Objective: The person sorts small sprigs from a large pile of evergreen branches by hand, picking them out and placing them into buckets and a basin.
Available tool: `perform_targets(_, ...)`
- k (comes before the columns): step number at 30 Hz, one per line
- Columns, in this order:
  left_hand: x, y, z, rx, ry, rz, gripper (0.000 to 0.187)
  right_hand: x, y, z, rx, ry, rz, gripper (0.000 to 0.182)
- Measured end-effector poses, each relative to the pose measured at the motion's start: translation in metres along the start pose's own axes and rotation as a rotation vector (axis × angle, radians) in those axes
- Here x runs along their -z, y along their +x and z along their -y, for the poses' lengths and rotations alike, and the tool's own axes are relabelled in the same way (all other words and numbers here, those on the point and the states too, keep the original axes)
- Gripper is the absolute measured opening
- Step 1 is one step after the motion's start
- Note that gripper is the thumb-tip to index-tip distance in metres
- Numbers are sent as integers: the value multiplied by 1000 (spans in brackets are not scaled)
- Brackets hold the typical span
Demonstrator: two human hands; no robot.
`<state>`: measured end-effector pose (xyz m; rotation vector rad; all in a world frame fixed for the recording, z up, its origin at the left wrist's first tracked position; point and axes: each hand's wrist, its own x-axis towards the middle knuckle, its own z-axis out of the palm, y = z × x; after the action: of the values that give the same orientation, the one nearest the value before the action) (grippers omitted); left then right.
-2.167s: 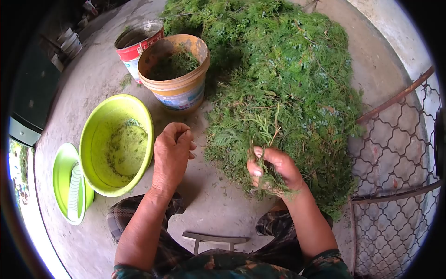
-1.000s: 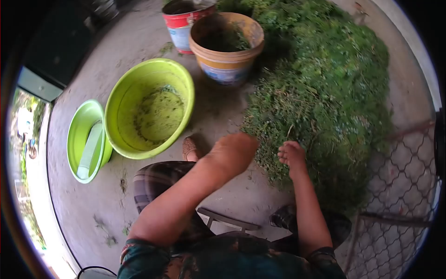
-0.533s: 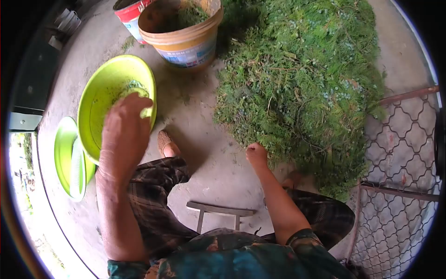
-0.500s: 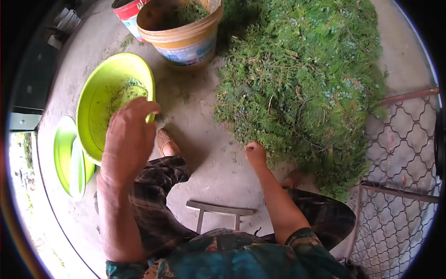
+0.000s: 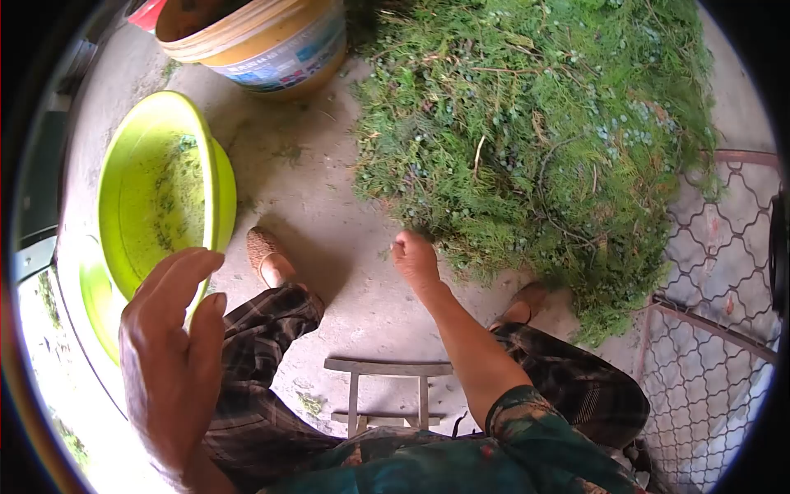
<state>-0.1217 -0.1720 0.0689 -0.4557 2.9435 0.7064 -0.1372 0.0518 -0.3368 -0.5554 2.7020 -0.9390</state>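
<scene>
My left hand (image 5: pixel 173 346) is raised at the lower left, fingers stretched out and thumb apart, with nothing in it. Its fingertips overlap the near rim of a lime-green basin (image 5: pixel 132 177), whose inside is speckled with dark and green bits and holds a small green clump (image 5: pixel 188 142). My right hand (image 5: pixel 415 259) is closed, fingertips pinched together, beside the left edge of a big heap of green conifer sprigs (image 5: pixel 527 156) with pale bluish berries. What the pinched fingers hold, if anything, I cannot tell.
A yellow-brown bucket (image 5: pixel 284 53) with a printed label stands at the top, a red bucket (image 5: pixel 146 13) behind it. Another green vessel (image 5: pixel 92 288) shows behind the basin. A small wooden stool (image 5: pixel 387 368) is between my legs. Metal lattice (image 5: pixel 716 272) lines the right.
My left hand has drawn back from the basin's right rim toward me. My right hand, still closed, sits farther left and slightly higher in view. The view itself has shifted.
</scene>
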Motion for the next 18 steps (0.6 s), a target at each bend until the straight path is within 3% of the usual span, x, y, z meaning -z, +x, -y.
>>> perform_targets(2, -1, -1, -6, 54, -48, -24, 24, -5, -18, -13, -529, 509, -135, 13)
perform_targets(3, -1, -1, -7, 54, -56, -22, 24, -4, -29, -24, -606, 611, -278, 11)
perform_targets(5, -2, -3, -9, 13, -13, -6, 24, 2, -49, -43, -744, 576, -357, 11)
perform_targets(9, -7, -6, -12, 17, -71, 18, 24, 33, -46, -29, -615, 414, -397, 13)
perform_targets(11, -9, -7, -13, 7, -69, 9, 25, 27, -38, -38, -429, 164, -366, 14)
perform_targets(14, -8, -6, -15, -36, 12, 45, 25, 34, -31, -30, -442, -94, -306, 13)
perform_targets(18, -4, -6, -11, 0, -39, 148, 32, 44, -30, -28, -403, -56, -288, 16)
